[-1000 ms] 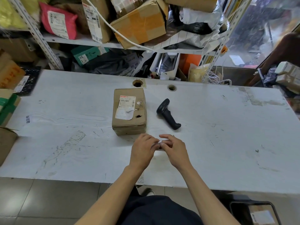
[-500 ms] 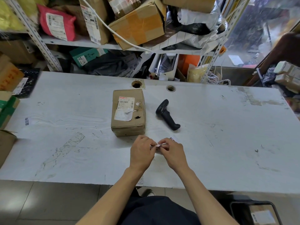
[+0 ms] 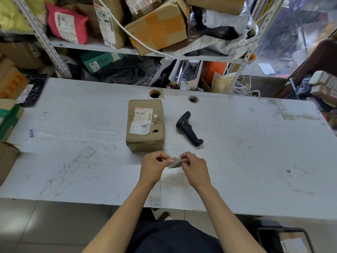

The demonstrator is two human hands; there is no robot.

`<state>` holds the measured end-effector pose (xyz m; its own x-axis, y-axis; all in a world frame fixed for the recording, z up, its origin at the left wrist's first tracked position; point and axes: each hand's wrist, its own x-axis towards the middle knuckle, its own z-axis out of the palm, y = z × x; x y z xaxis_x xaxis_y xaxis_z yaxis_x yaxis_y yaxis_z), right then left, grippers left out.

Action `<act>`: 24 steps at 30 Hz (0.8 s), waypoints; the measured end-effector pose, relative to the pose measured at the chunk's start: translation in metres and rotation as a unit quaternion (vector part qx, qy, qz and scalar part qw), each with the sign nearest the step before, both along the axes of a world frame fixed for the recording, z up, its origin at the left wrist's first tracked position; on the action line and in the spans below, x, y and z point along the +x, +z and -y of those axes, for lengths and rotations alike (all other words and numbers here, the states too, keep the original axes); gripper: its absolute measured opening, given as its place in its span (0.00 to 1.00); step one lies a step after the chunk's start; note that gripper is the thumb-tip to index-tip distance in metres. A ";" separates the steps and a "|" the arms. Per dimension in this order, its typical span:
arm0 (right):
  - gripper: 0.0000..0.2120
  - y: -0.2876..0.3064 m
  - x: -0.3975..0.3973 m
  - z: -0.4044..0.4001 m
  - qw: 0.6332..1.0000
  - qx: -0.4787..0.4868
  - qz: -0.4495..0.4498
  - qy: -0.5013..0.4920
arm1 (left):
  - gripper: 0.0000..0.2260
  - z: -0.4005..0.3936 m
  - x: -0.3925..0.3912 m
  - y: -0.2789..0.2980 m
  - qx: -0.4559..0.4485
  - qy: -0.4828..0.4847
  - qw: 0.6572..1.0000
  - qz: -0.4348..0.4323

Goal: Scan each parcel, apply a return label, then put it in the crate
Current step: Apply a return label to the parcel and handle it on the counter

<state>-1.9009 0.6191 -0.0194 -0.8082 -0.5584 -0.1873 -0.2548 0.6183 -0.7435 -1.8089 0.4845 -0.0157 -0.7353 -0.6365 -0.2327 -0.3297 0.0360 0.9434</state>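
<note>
I count one brown parcel [image 3: 145, 125] on the white table [image 3: 255, 152], one black scanner [image 3: 188, 129] lying just right of it, and one small white label [image 3: 175, 163]. My left hand [image 3: 152, 168] and right hand [image 3: 195, 169] both pinch that label between them, just near of the parcel and above the tabletop. Far behind stands a shelf [image 3: 91, 45] crammed with boxes and mailers. Nothing lies between my hands and the parcel.
</note>
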 end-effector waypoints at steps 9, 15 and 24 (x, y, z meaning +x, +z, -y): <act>0.08 0.001 0.003 -0.004 0.999 0.005 0.032 0.006 | 0.02 0.008 0.003 -0.003 0.000 0.015 0.999 0.030; 0.14 -0.005 -0.001 -0.008 0.999 0.028 0.007 -0.030 | 0.03 0.009 0.004 -0.002 0.016 0.046 0.998 0.026; 0.07 0.031 -0.002 0.004 0.978 -0.090 0.076 -0.169 | 0.15 0.012 0.008 0.001 0.087 0.028 0.994 -0.066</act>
<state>-1.9025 0.6153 0.0115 -0.9228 -0.2982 -0.2438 0.0646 0.5041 -0.8612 -1.8011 0.4726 -0.0147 -0.7318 -0.6350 -0.2476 -0.2002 -0.1471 0.9687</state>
